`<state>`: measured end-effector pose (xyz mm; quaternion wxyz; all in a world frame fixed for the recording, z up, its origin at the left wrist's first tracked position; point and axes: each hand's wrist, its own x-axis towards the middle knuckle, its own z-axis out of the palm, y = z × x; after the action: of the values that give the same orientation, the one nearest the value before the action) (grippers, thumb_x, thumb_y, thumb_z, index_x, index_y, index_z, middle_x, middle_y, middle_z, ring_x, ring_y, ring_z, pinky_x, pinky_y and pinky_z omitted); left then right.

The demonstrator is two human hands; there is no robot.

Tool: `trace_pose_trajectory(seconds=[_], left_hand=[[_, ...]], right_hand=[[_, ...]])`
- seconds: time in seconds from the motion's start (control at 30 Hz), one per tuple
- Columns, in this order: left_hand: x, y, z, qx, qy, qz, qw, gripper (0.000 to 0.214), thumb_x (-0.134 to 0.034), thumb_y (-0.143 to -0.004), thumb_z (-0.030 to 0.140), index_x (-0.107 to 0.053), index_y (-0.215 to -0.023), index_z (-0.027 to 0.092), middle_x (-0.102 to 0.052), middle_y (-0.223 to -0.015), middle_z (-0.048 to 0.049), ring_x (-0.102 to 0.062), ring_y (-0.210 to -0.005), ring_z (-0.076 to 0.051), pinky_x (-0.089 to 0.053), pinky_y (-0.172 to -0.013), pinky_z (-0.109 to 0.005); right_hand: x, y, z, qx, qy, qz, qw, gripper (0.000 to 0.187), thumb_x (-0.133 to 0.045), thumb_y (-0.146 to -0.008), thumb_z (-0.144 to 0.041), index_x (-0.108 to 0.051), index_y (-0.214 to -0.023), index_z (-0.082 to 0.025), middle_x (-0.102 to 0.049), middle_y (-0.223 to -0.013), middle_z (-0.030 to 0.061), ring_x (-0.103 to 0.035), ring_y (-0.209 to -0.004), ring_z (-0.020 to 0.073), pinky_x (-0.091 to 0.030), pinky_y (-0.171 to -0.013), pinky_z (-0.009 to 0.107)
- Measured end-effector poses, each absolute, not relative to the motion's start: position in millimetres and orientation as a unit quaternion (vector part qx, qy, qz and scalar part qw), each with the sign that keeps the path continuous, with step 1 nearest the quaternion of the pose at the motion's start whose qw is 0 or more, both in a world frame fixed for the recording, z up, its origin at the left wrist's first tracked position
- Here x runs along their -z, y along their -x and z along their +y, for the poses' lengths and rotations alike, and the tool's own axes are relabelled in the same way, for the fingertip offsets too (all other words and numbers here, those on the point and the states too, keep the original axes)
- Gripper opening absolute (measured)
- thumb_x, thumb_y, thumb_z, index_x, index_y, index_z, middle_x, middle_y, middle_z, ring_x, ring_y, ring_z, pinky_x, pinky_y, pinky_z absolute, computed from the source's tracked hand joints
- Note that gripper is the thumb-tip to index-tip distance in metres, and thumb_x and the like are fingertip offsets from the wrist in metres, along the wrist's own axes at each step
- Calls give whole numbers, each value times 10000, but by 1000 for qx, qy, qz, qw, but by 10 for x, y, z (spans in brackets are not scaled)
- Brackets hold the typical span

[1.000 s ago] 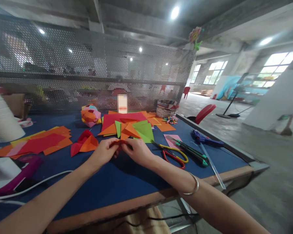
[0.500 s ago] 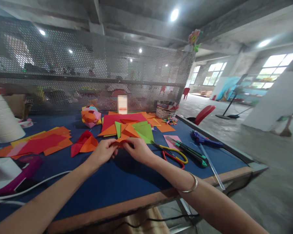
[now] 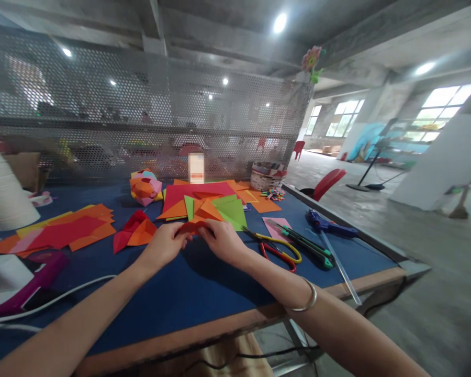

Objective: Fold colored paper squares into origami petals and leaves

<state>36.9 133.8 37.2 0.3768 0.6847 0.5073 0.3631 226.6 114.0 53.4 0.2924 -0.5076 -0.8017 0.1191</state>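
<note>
Your left hand (image 3: 165, 245) and right hand (image 3: 223, 242) both pinch the folded orange paper (image 3: 192, 226) straight ahead. From it, the scissors (image 3: 264, 238) lie at four o'clock, the red-and-orange folded piece (image 3: 140, 235) at nine; farther, the paper ball (image 3: 145, 187) sits at ten.

No text, label, number or sign can be read; the pale upright panel (image 3: 197, 168) on the tabletop (image 3: 160, 309) is pixelated.

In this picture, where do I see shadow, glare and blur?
Head view: a shadow darkens the blue tabletop under the right hand; head view: the brightest ceiling lamp glares, windows look washed out; head view: floor at far right looks blurred.
</note>
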Motion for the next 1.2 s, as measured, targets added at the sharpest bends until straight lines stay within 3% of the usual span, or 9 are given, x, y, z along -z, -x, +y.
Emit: trace_pose_trajectory(seconds=[0.2, 0.57, 1.2], left_hand=[[-439, -374, 1303, -293, -693, 499, 431, 373, -618, -958, 445, -607, -1197, 160, -658, -1140, -64, -660, -964, -161, -585, -834, -368], [-505, -352, 1297, -296, -669, 497, 467, 377, -621, -955, 442, -606, -1206, 161, -655, -1161, -69, -659, -983, -167, -584, -846, -375], [-499, -227, 1384, -331, -646, 570, 385, 373, -633, -946, 438, -614, -1201, 167, -653, -1186, -71, -657, -1005, -175, -584, -855, -378]], right_hand=[[-522, -2269, 1133, -117, 497, -809, 291, 220, -630, -1019, -353, -669, -1117, -161, -701, -1072, 47, -695, -903, 172, -599, -816, 371], [-570, -2271, 1111, -104, 496, -815, 281, 236, -638, -1013, -355, -663, -1147, -162, -695, -1117, 56, -693, -951, 188, -594, -847, 394], [-544, -2315, 1183, -101, 546, -785, 275, 265, -638, -1011, -368, -652, -1179, -164, -687, -1141, 62, -691, -956, 192, -595, -842, 396]])
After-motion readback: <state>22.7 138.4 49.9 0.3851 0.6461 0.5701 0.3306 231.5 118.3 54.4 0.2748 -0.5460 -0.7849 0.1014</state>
